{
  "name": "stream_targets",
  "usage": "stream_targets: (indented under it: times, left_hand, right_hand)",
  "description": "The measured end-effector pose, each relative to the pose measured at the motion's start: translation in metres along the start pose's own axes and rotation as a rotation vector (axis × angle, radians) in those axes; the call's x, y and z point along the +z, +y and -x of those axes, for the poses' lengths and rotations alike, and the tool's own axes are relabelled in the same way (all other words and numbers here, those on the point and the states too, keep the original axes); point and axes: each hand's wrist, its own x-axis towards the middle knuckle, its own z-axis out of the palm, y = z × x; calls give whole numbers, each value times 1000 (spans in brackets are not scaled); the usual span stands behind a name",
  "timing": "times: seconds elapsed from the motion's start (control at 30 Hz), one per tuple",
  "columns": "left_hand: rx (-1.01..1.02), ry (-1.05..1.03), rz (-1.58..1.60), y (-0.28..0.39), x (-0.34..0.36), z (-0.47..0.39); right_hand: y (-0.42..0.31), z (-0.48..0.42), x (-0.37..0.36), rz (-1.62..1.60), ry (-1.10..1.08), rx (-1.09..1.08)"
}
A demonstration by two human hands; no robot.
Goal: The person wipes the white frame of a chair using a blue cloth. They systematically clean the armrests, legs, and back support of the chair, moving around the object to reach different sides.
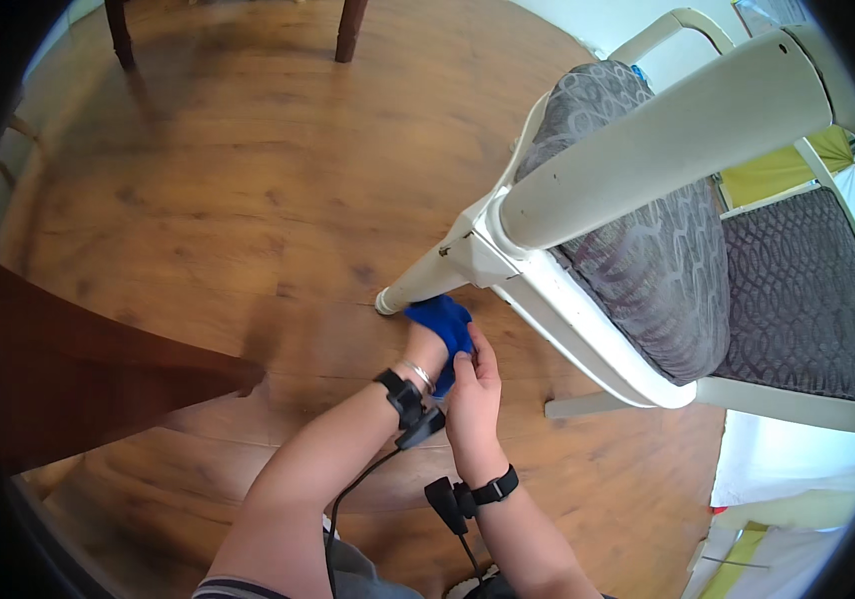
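A blue cloth (442,322) lies against the lower part of a white painted chair leg (427,278). It covers most of my left hand (427,346), whose fingers are hidden behind the cloth and the leg. My right hand (476,382) is just to the right, its thumb and fingers at the cloth's right edge; whether they pinch it is hard to tell. The leg belongs to a white armchair (667,142) with a grey patterned seat cushion (644,277). Its paint is chipped near the joint.
A dark reddish-brown wooden furniture part (98,367) juts in from the left. Two dark wooden legs (351,30) stand at the top. Another grey patterned chair seat (801,292) is at the right. Black cables run from both wrist straps. The floor (195,224) is wood-patterned.
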Motion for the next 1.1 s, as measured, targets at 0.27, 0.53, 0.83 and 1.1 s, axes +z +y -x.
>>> stream_targets:
  times: [0.27,0.53,0.83,1.1]
  left_hand:
    - [-144,220,161,-20,-19,-12]
    - [-12,418,195,13,-43,24]
    - [549,121,-370,115,3,52]
    - [746,-3,-415,112,6,47]
  right_hand:
    - [27,3,-4,235,-94,-2]
    - [38,17,10,58,-255,61]
    - [-8,9,24,-187,58,-181]
    - [-33,-36,53,-235,59,-368]
